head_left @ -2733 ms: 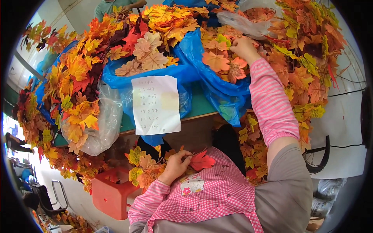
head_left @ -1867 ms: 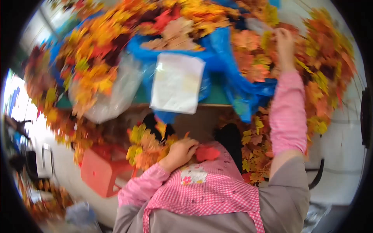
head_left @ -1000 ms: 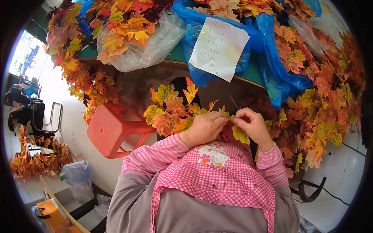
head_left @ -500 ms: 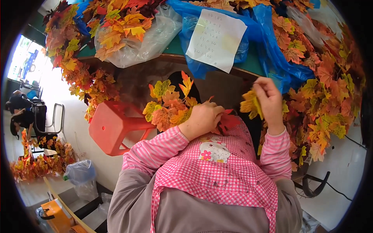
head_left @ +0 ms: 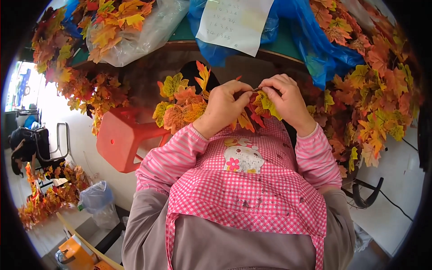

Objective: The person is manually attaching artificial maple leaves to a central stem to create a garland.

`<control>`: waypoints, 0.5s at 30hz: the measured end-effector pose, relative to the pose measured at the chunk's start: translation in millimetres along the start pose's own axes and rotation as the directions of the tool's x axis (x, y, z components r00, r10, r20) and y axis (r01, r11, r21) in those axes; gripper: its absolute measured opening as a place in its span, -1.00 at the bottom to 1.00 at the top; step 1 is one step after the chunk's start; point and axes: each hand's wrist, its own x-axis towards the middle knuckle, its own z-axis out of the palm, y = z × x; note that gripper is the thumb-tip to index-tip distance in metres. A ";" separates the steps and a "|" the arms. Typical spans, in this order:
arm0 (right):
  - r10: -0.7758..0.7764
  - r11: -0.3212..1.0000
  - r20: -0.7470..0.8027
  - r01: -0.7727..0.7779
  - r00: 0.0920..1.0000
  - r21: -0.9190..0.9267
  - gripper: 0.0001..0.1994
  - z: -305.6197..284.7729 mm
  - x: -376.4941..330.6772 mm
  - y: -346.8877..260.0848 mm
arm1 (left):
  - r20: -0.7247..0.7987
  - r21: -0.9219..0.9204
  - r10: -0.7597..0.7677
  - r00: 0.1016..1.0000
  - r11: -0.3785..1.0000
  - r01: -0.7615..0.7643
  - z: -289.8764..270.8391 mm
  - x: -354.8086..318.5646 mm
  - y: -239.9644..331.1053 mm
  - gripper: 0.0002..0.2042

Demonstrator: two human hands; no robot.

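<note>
Both my hands meet above my lap over a garland of artificial autumn leaves. My left hand pinches the garland's thin stem, its orange and yellow leaves spreading out to the left. Closed on a yellow-green artificial leaf, my right hand holds it close against the stem. The fingertips of both hands almost touch. Red and orange leaves hang just below them, over the pink checked apron. My fingers partly hide the joint between leaf and stem.
A green table ahead carries leaf piles, a clear plastic bag, blue plastic and a handwritten paper. Leaf garlands hang at the right. A red stool stands left; a person bends over leaves farther off.
My right hand has come down and left with the yellow-green leaf, joining my left hand at the stem. My head view has shifted, so the table sits higher in the picture.
</note>
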 end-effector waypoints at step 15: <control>-0.052 0.985 -0.023 0.048 0.998 -0.164 -0.94 7.4 -1.9 -1.0 | -0.023 0.146 0.038 0.999 0.989 -0.034 -0.9 -0.9 3.5 -0.88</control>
